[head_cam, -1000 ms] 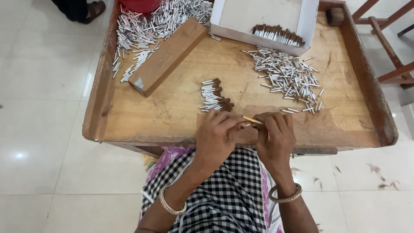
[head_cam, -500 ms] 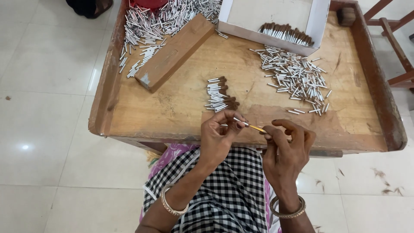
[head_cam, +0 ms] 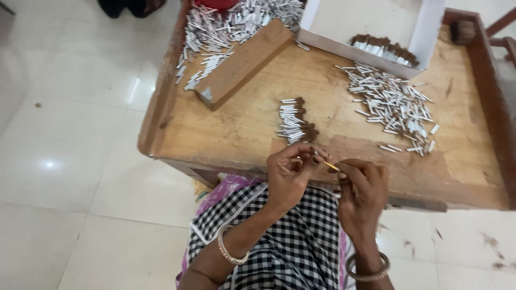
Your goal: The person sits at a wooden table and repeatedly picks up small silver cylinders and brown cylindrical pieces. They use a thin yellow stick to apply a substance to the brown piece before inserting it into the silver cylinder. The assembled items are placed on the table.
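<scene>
Pinching a small white tube [head_cam: 317,156], the left hand [head_cam: 290,174] meets the right hand [head_cam: 363,188], which grips a thin yellow stick [head_cam: 331,166] at lower centre.

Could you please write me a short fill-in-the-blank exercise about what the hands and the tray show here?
1. The right hand holds a thin ____ stick toward the left hand.
2. The small neat stack of rolls lies on the ____ tray.
3. The white box stands at the tray's ____ edge.
4. Each wrist wears a ____.

Missing words: yellow; wooden; far; bangle
</scene>
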